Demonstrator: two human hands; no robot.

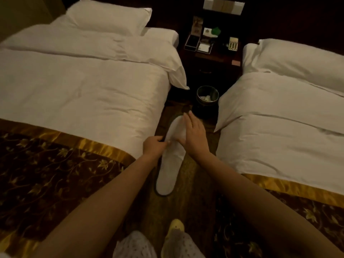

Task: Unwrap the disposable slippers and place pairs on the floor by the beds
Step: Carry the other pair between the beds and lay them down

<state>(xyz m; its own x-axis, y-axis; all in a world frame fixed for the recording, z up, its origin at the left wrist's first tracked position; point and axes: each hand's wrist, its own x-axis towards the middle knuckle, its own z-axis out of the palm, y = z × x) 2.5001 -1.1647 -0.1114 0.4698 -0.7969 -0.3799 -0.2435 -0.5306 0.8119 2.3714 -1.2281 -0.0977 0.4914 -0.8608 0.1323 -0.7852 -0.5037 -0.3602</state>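
Matt white cloth slipper [170, 164]; glossy gold satin bed runner [74, 140]; smooth white duvet [83, 94].

L hand [154, 147] pinches white slipper [167, 175], R hand [194, 138] flat on it, btwn beds [83, 90].

The room is dim and warm-toned; white bedding [74, 86] catches most of the light, the nightstand [210, 51] sinks into shadow, edges bow and blur softly.

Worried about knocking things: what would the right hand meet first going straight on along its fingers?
The right hand would probably meet the left bed's hanging duvet corner, passing just left of the waste bin; depth unclear.
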